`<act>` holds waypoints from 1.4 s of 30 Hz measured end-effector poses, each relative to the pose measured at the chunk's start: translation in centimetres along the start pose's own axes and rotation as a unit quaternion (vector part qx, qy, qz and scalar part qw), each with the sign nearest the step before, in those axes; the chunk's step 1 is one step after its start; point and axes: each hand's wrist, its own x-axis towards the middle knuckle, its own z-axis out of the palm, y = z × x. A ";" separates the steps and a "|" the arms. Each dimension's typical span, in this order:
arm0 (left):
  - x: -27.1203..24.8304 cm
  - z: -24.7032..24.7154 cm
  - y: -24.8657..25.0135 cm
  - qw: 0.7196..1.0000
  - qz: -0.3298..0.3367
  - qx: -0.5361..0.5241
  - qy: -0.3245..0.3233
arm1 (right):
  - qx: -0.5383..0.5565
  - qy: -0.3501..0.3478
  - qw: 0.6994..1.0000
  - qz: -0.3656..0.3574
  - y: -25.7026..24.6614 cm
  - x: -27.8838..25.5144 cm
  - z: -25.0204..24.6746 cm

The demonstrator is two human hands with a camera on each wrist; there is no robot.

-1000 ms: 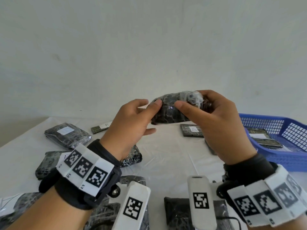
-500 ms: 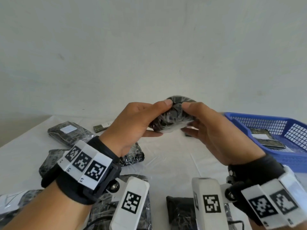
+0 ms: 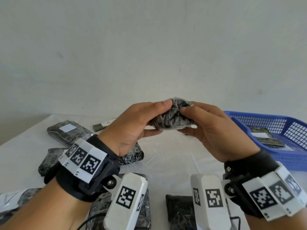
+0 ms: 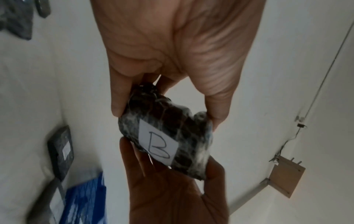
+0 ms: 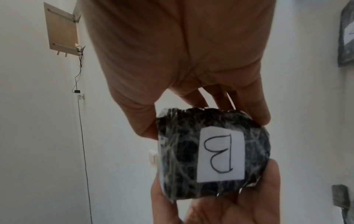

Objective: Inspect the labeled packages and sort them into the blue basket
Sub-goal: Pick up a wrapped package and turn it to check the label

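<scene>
Both hands hold one dark plastic-wrapped package (image 3: 172, 117) in the air above the table. My left hand (image 3: 132, 125) pinches its left end between thumb and fingers. My right hand (image 3: 204, 128) grips the right end the same way. The wrist views show the white label (image 4: 158, 144) on its far side, marked B (image 5: 220, 154). The blue basket (image 3: 282, 140) stands on the table to the right, with a flat labeled package (image 3: 264, 136) lying in it.
Several more dark wrapped packages lie on the white table (image 3: 166, 155): one at back left (image 3: 68, 131), a thin one labeled B (image 3: 103, 126) behind it, others under my left wrist and near the front edge (image 3: 179, 211). A pale wall rises behind.
The hands have turned the package over between them and drawn it a little lower and closer, so its label now faces away from my head. The head view shifted slightly.
</scene>
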 end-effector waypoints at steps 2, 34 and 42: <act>0.1 0.0 0.0 1.000 0.007 -0.003 0.022 | 0.015 -0.019 1.000 0.005 0.0 -0.1 -0.2; 0.6 1.0 -1.2 0.998 0.041 0.021 0.038 | -0.021 0.053 0.997 0.048 -0.3 -0.2 1.0; 0.3 1.6 -1.1 0.995 0.077 0.049 0.034 | -0.030 0.083 0.996 0.016 -0.6 -0.3 1.1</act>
